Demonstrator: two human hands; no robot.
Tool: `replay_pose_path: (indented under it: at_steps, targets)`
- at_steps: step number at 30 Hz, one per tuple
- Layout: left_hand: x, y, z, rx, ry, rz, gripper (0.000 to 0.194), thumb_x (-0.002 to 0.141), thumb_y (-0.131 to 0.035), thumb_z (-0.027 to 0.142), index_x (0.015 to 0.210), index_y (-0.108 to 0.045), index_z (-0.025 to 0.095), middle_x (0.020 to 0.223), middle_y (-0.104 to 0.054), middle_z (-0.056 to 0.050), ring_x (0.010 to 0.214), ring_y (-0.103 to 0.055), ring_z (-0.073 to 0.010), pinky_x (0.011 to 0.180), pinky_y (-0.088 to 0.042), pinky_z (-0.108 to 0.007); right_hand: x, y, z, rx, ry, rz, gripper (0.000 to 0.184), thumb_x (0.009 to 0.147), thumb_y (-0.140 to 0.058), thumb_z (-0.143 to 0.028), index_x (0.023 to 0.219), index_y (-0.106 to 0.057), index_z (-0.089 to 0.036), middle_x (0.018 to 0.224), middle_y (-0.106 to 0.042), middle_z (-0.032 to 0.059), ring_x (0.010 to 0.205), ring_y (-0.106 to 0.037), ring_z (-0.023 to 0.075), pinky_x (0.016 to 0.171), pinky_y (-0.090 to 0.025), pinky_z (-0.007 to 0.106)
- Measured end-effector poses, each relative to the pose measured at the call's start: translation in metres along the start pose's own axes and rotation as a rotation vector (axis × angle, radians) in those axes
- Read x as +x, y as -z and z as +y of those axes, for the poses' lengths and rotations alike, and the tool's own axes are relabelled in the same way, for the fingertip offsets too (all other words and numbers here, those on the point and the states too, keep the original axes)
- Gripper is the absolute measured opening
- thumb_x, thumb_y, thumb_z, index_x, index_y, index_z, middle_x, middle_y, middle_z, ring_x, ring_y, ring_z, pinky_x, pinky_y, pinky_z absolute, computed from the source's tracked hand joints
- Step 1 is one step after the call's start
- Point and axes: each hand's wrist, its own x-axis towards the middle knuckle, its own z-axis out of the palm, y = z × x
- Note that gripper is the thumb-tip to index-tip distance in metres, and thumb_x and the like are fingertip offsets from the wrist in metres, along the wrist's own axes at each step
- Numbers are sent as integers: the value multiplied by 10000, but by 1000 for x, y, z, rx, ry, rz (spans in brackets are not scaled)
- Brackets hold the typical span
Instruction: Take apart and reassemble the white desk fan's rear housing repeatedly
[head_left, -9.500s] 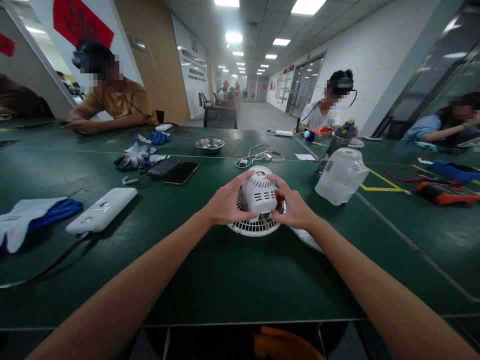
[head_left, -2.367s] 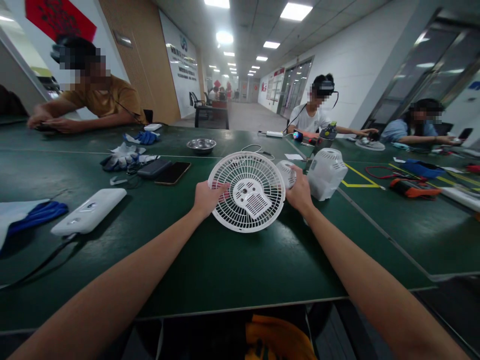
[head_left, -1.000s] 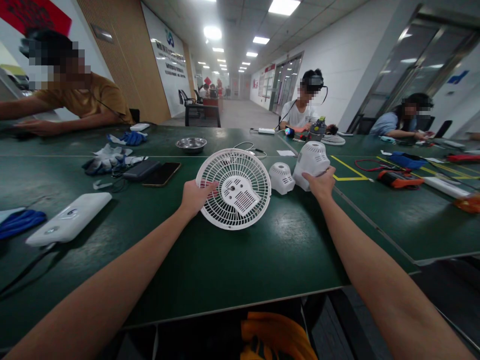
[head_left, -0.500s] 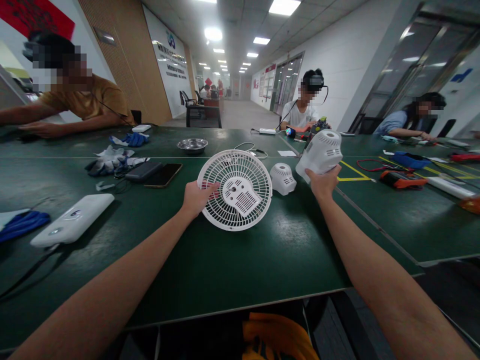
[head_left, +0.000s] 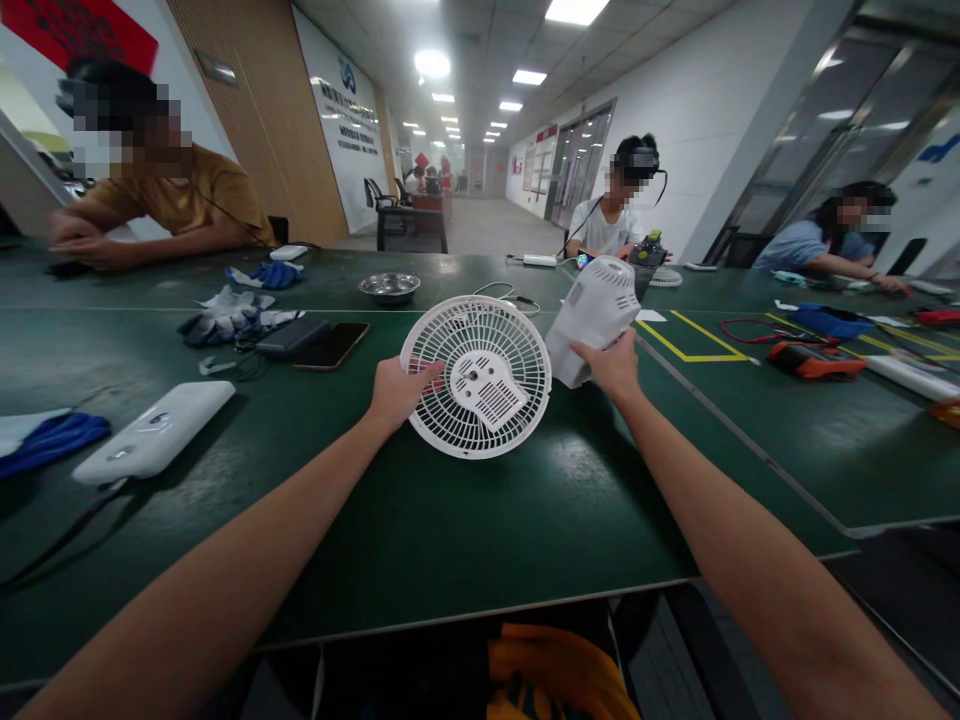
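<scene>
Fan grille: the white round grille [head_left: 491, 395] was between near and far edges of the tabletop [head_left: 465, 540], tilted, its vented centre facing the camera.
Left hand: the left hand [head_left: 396, 395] pinched its left rim, thumb in front, fingers behind.
White housing: the white housing [head_left: 596, 310] leaned, just beside the grille's right rim.
Right hand: the right hand [head_left: 616, 370] gripped its lower part between thumb and fingers; the fingertips were hidden.
Far edge: a metal bowl [head_left: 390, 288] stood nearer to this edge.
Left side: a dark phone [head_left: 332, 346] lay flat.
</scene>
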Motion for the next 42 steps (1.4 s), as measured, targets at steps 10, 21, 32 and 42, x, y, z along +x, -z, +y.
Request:
replay_pose_path:
  at_steps: [10,21,32,42]
  targets:
    - [-1,1,2,-13,-6,-14,177,752,-800,243,879,-741,135,831,-767,-107,718,-740,-243,648,-619,-367,22,24,11,-73,63,214,811,576,-831,-513,1203,-414,-211,1194,-642,154,1101,-623,358,961,-473,517]
    - [-2,0,4,17,10,-13,200,768,-783,242,909,-731,111,832,-766,-101,716,-737,-227,660,-614,-346,50,55,50,-158,-80,311,859,539,-854,-471,1214,-410,-179,1201,-636,183,1115,-621,381,984,-460,530]
    - [-3,0,5,39,8,-13,195,775,-778,255,907,-728,121,843,-766,-106,726,-739,-239,659,-619,-363,58,62,60,-182,-107,227,895,510,-869,-480,1216,-405,-187,1234,-621,190,1136,-614,378,994,-463,538]
    - [-4,0,6,19,11,-29,208,774,-775,248,932,-728,121,857,-767,-104,737,-743,-236,658,-621,-356,57,63,56,-191,4,231,957,507,-852,-417,1304,-385,-169,1258,-584,189,1159,-572,387,1013,-432,574]
